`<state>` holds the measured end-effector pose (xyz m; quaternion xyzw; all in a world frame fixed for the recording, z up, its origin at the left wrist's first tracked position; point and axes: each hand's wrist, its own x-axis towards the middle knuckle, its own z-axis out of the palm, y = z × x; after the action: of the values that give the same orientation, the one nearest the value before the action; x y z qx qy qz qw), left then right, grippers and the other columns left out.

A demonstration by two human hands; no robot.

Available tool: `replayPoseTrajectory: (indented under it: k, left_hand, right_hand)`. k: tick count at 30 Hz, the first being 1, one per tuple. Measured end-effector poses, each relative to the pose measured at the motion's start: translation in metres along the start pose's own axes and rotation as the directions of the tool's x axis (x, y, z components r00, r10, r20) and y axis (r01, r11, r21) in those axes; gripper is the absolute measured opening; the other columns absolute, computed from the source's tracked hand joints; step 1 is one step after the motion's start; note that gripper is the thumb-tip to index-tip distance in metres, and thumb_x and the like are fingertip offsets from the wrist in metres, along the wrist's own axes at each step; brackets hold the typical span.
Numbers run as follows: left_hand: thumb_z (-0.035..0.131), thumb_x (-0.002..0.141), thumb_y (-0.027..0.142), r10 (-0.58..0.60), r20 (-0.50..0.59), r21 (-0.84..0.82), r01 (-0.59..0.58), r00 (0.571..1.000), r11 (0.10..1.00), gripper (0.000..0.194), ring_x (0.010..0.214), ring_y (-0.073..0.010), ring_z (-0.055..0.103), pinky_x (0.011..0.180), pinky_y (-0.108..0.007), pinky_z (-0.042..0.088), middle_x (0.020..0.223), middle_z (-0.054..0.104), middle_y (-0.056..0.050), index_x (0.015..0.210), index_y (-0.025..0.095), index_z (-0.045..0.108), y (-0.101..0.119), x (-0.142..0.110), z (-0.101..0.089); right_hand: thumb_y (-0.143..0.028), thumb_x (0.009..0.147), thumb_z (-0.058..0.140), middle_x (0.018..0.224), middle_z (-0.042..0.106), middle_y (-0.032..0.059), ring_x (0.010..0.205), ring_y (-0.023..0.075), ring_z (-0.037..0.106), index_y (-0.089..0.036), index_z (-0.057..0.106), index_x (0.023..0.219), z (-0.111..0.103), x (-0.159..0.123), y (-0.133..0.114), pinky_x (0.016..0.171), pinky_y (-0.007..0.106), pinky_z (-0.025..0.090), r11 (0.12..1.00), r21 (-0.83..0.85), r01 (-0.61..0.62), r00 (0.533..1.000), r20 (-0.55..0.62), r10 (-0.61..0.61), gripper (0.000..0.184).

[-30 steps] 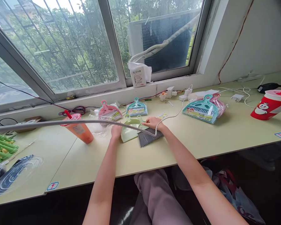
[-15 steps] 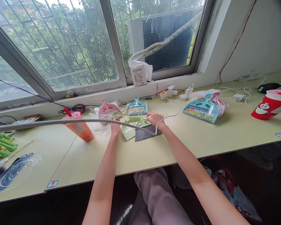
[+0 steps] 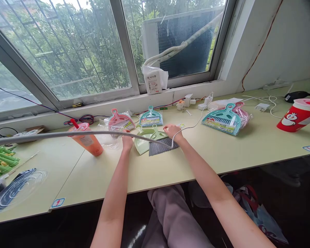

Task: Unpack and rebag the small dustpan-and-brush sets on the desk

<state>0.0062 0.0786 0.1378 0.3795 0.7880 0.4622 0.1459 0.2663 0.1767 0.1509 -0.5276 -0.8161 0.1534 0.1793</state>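
A light-green dustpan [image 3: 141,148] lies on the table before me, with a matching hand brush [image 3: 160,147] against its right side, grey bristles toward me. My left hand [image 3: 127,140] rests at the dustpan's left edge, fingers loosely bent and partly hidden, with no object visible in them. At the brush's right end is my right hand [image 3: 172,131], its fingers loosely curved and apart, holding nothing I can see. Behind them are a wrapped pink dustpan set [image 3: 120,120] and a wrapped teal set [image 3: 151,117]. A grey cable passes in front of the brush.
An orange drink cup [image 3: 89,143] stands left, a red cup [image 3: 298,115] far right. More wrapped dustpan sets [image 3: 223,119] lie to the right. Crumpled clear plastic [image 3: 111,140] is by my left hand. Chargers [image 3: 188,100] and cables line the back; green items [image 3: 2,160] lie far left.
My right hand has shifted slightly right, away from the brush handle. My left hand, the dustpan and the brush stay in nearly the same place.
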Motion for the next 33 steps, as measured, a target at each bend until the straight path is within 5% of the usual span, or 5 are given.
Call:
replayPoseTrajectory:
  k: [13,27,33]
  left_hand:
    - [0.04,0.082,0.008,0.053,0.04,0.053,-0.055,0.998,0.997,0.038,0.079,-0.0217,0.061,0.08,-0.032,0.046,0.074,0.063,-0.005,0.114,0.019,0.056,-0.0037,0.0009,0.0]
    - [0.036,0.084,0.015,0.049,0.064,0.096,-0.055,0.997,0.994,0.027,0.083,-0.0226,0.061,0.076,-0.032,0.045,0.083,0.065,-0.008,0.092,0.019,0.061,-0.0038,0.0031,0.0034]
    - [0.06,0.081,0.029,0.055,0.185,0.178,-0.089,0.981,0.98,0.013,0.104,-0.0295,0.06,0.087,-0.035,0.044,0.101,0.068,-0.013,0.086,0.019,0.066,-0.0066,0.006,0.0094]
  right_hand:
    - [-0.027,0.095,0.048,0.117,0.073,0.0057,0.106,0.0233,0.066,-0.023,0.075,0.105,0.0024,-0.0013,-0.003,0.088,0.032,0.045,0.997,-0.078,0.029,0.995,0.094,-0.021,0.028]
    - [-0.033,0.096,0.052,0.118,0.071,0.0065,0.109,0.0227,0.063,-0.024,0.075,0.106,0.006,-0.0017,0.0014,0.084,0.03,0.047,0.997,-0.051,0.05,0.994,0.104,-0.045,0.027]
    - [-0.034,0.096,0.056,0.114,0.073,0.0055,0.105,0.0227,0.065,-0.026,0.077,0.105,0.005,-0.0002,0.0014,0.079,0.029,0.046,0.999,-0.019,0.044,0.991,0.125,-0.041,0.024]
